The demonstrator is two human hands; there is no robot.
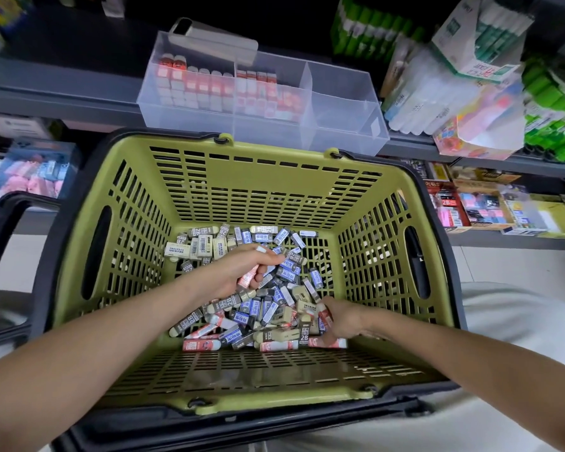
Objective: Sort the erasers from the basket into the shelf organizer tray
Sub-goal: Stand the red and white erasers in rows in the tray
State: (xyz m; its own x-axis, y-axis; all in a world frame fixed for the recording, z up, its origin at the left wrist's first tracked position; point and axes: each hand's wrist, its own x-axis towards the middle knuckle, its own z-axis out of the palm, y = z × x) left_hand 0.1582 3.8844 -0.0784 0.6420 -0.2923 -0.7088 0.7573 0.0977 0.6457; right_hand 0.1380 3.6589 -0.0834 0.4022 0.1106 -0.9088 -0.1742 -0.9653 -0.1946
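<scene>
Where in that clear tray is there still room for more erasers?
The tray's right-hand compartments, past the divider, look bare. Its left and middle compartments are packed with red-sleeved erasers.

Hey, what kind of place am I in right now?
Most likely a stationery shop aisle: a green shopping basket holding loose erasers sits before shelves of packaged stationery, with a clear organizer tray partly stocked.

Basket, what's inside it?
A pile of erasers in blue, grey, cream and red wrappers. The left hand pinches a red eraser; the right hand is in the pile. Lower erasers are covered, and whether the right hand holds one is unclear.
</scene>
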